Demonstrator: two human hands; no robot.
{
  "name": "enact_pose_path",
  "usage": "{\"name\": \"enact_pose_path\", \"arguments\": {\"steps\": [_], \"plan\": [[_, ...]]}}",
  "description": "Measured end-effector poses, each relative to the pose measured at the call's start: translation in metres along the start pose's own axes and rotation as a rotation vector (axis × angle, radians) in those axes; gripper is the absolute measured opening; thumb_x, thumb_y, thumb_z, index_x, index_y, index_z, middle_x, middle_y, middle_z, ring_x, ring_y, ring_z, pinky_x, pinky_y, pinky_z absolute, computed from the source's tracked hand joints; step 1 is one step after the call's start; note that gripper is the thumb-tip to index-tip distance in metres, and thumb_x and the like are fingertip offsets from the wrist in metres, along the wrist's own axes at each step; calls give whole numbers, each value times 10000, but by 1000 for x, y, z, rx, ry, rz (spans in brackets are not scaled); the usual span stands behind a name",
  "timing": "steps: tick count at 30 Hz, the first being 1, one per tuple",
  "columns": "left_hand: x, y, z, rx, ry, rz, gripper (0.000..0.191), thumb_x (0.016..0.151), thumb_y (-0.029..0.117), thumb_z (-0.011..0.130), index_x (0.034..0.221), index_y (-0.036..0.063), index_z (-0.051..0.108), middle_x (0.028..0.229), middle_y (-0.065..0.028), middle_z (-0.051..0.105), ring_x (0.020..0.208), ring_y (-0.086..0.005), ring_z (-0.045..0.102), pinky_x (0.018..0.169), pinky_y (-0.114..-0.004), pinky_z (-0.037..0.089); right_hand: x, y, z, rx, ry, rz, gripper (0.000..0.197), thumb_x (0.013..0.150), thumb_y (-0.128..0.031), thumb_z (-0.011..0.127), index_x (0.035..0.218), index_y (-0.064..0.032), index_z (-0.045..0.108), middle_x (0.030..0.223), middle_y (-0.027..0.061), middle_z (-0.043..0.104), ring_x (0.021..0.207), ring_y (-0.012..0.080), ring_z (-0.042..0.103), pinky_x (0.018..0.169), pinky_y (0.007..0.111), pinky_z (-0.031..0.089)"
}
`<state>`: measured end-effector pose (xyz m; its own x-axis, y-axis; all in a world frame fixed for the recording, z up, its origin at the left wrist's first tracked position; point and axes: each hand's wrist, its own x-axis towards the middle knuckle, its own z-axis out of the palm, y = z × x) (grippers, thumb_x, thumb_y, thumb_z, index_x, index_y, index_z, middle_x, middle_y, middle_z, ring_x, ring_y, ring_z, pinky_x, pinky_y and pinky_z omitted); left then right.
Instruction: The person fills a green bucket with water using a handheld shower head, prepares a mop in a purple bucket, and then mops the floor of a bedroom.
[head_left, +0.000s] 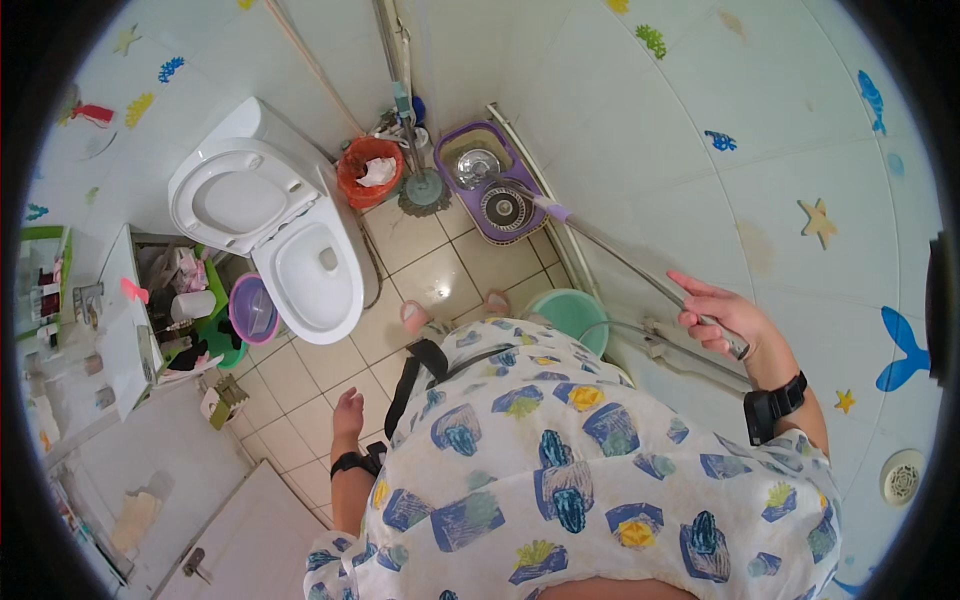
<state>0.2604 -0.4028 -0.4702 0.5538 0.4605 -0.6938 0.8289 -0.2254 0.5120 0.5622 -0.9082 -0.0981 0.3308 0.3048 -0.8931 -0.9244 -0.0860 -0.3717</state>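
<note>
My right hand (716, 313) grips the top of a metal mop handle (622, 251) with a purple collar. The handle slants down to the left, and its lower end reaches into a purple spin-mop bucket (450, 196) on the floor. In the bucket are a shiny metal disc (478, 166) and a round slotted basket (505, 208); how the mop meets them is unclear. My left hand (349, 414) hangs at my left side over the floor tiles, holding nothing, fingers loosely bent. Black bands are strapped to both wrists.
A white toilet (315, 277) with its lid raised stands ahead left, beside a red-lined waste bin (370, 172) and another mop (424, 191). A green basin (574, 315) sits by my feet at the right wall. Left are an open cabinet (139, 330), a purple basin (255, 309) and a door (247, 540).
</note>
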Motion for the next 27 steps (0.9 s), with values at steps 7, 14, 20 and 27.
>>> {"name": "enact_pose_path", "arguments": {"steps": [7, 14, 20, 27], "plan": [[-16, 25, 15, 40, -54, 77, 408, 827, 315, 521, 1170, 93, 514, 989, -140, 613, 923, -241, 581, 812, -329, 443, 84, -3, -2, -327, 48, 3, 674, 841, -87, 477, 1396, -202, 113, 724, 16, 445, 445, 72, 356, 347, 220, 313], [0, -19, 2, 70, -65, -30, 422, 821, 311, 518, 1169, 73, 509, 977, -130, 620, 907, -234, 585, 800, -318, 446, 76, -5, 15, -148, 21, -33, 629, 841, -70, 473, 1381, -197, 176, 730, 28, 471, 444, 69, 374, 345, 201, 302], [1, 1, -3, 40, -31, -45, 420, 825, 310, 518, 1170, 70, 507, 993, -142, 611, 925, -224, 580, 812, -312, 440, 7, 2, 5, -26, 18, -16, 588, 861, -70, 448, 1378, -193, 197, 727, 30, 481, 441, 68, 367, 333, 199, 279], [-6, 28, 22, -36, -43, 132, 400, 836, 300, 518, 1166, 75, 510, 1013, -147, 604, 943, -239, 577, 834, -323, 435, 79, -8, -4, -261, 42, 24, 642, 839, -75, 462, 1390, -185, 151, 711, 22, 465, 442, 64, 368, 336, 205, 291]]}}
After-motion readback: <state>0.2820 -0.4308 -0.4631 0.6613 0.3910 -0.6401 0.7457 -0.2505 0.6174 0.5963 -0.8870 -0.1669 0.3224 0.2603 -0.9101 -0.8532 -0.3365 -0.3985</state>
